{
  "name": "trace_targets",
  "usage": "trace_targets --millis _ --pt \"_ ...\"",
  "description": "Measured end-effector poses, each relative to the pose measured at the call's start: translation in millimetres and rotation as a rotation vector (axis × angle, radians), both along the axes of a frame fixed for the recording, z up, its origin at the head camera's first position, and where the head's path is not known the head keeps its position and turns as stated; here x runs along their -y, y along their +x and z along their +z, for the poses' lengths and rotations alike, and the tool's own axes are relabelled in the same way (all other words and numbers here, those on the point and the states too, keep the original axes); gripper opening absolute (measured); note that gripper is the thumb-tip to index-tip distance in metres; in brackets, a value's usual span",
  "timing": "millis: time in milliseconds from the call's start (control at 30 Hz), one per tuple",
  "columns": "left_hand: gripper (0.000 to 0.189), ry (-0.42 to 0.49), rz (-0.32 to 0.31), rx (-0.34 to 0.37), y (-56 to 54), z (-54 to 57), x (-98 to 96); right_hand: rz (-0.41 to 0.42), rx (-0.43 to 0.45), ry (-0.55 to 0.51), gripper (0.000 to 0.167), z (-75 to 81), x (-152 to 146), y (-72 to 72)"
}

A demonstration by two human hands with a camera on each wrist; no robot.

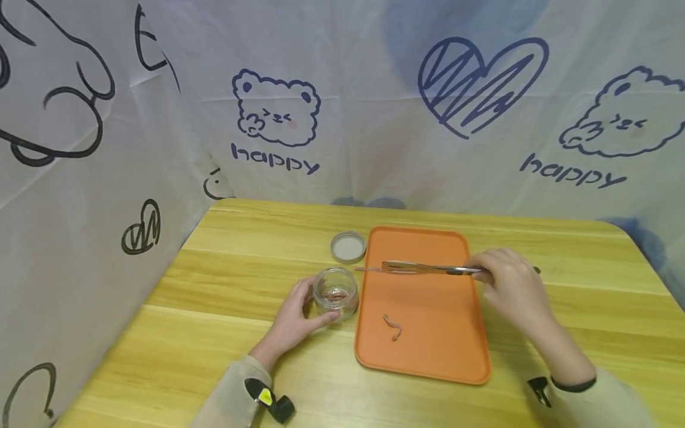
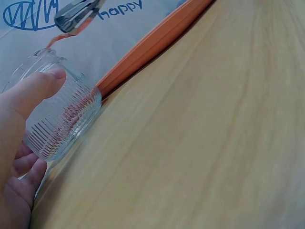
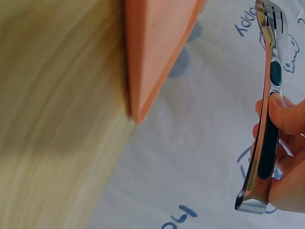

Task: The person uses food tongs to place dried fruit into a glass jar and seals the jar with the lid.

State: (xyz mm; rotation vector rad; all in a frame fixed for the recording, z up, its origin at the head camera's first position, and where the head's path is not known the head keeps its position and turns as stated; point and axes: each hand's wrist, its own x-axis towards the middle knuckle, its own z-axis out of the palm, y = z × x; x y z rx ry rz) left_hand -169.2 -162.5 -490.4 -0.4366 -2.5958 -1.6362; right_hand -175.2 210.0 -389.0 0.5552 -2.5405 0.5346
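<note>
My left hand (image 1: 291,321) grips a clear glass jar (image 1: 348,308) standing on the table at the tray's left edge, thumb on the near side. Inside lie thin reddish-brown strips (image 1: 335,295), and ribbed glass shows in the left wrist view. Metal food tongs (image 1: 412,268) with dark grip panels are held in my right hand (image 1: 511,282), thumb along one arm in the right wrist view. Their tips pinch one thin strip (image 1: 367,270), whose free end points left, close over the jar's mouth in the left wrist view. Another curled strip (image 1: 393,328) rests on the orange tray (image 1: 428,356).
A round lid (image 1: 348,247) lies behind the jar, beside the tray's upper left edge. The wooden table (image 1: 214,279) reaches back to a white cloth backdrop (image 1: 364,160) with drawings, which also hangs along the left side.
</note>
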Motion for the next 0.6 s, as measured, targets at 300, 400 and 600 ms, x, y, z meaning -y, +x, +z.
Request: trace_targets --millis 300,400,600 --pt "0.080 -0.004 0.001 -0.006 -1.8 -4.8 0.8 0.054 -0.007 -0.004 0.019 5.1 27 -5.1" --pt "0.079 -0.004 0.001 -0.010 -1.8 -5.4 0.9 0.077 -0.016 0.008 0.019 6.7 35 -5.8" --pt "0.077 -0.010 0.007 -0.016 -1.3 -5.9 0.4 0.129 -0.066 0.053 0.020 7.9 46 -8.1"
